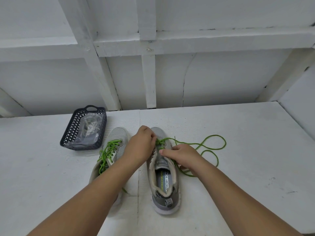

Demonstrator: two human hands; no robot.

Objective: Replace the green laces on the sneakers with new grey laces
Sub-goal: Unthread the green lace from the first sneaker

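Observation:
Two grey sneakers stand side by side on the white table, toes pointing away from me. The left sneaker [111, 150] is fully laced with its green lace [107, 152]. On the right sneaker [164, 176] the green lace [209, 145] is mostly pulled out and trails in loops to the right. My left hand [140, 147] pinches the lace at the lowest eyelets near the toe. My right hand [182, 156] rests on the sneaker's right side, thumb across the tongue, fingers curled over the loose lace.
A dark plastic basket [68, 135] stands at the back left of the table [247, 167], holding a clear bag with pale laces [88, 128]. A white panelled wall [153, 74] rises just behind the table's far edge.

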